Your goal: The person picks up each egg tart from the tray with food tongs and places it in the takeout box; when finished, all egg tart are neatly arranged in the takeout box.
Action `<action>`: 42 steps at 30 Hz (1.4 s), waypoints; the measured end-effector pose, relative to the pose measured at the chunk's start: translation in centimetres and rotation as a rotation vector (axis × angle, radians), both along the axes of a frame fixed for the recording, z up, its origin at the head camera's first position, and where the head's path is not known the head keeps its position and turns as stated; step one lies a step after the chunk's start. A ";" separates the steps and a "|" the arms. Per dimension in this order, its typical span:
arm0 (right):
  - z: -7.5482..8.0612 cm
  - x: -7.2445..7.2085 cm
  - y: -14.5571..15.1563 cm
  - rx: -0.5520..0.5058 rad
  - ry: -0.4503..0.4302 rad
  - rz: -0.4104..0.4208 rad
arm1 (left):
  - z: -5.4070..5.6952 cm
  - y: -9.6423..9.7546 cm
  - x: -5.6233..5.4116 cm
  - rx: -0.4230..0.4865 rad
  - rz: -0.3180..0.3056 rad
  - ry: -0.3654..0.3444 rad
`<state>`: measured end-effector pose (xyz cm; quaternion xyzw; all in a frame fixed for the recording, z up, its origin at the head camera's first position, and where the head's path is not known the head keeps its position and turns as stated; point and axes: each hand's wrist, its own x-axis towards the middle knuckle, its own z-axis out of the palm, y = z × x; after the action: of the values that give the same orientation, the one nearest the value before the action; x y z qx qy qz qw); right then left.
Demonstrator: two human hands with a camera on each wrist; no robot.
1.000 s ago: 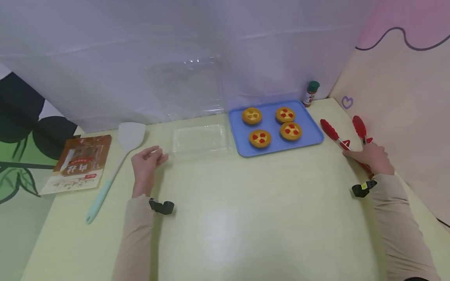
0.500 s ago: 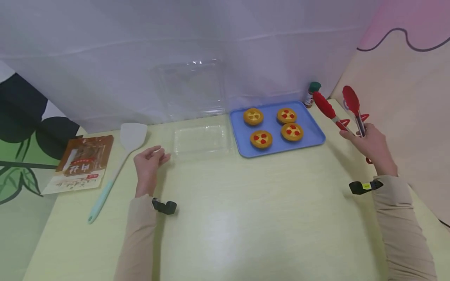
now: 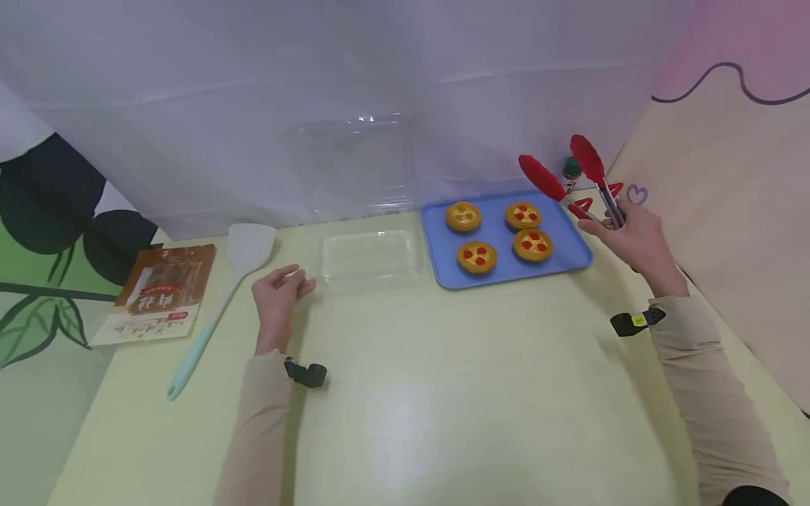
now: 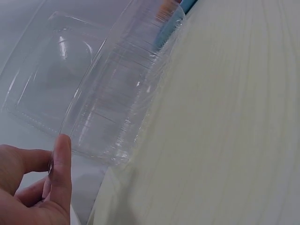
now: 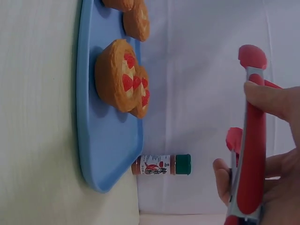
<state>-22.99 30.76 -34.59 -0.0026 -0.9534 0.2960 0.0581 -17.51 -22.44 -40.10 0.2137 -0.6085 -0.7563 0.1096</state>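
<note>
My right hand grips red-and-silver tongs by the handles. Their two red heads are spread apart, raised near the right end of a blue tray. Several round tarts lie on the tray, most with red pieces on top; in the right wrist view two tarts overlap. My left hand has loosely bent fingers, the fingertips right by the near left corner of a clear plastic container. In the left wrist view its lid stands raised behind the base, beyond the fingers.
A spice jar with a green cap stands behind the tray's right end. On the left lie a spatula with a mint handle and a brown-and-white food pouch. A pale cloth wall closes off the table's back.
My right hand has lifted the tongs off the table and carried them left and away from me, toward the tray's right end. My left hand stays by the container.
</note>
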 end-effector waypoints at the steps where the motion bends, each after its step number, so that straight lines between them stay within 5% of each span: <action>1: 0.1 -0.2 -0.1 0.018 -0.013 0.016 | 0.1 0.0 0.0 0.003 -0.002 -0.001; 8: 1.1 -2.2 -0.8 0.175 -0.085 0.124 | 0.2 0.2 -0.1 -0.001 0.000 0.003; 19: 2.1 -4.2 -2.2 0.250 -0.239 0.168 | -0.1 0.5 -0.3 -0.007 -0.002 -0.004; 29: 1.7 -5.6 -2.9 0.284 -0.246 0.176 | 0.4 0.8 0.1 -0.013 -0.003 -0.002; 35: 1.6 -5.8 -3.4 0.281 -0.293 0.151 | -0.2 0.6 0.0 -0.015 -0.003 0.000; 42: 1.4 -5.5 -3.1 0.243 -0.246 0.135 | -0.6 0.5 -0.3 -0.029 -0.006 -0.003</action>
<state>-28.47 27.64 -33.19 0.0323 -0.9801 0.1793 -0.0789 -17.80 -21.89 -40.72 0.2113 -0.6202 -0.7475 0.1093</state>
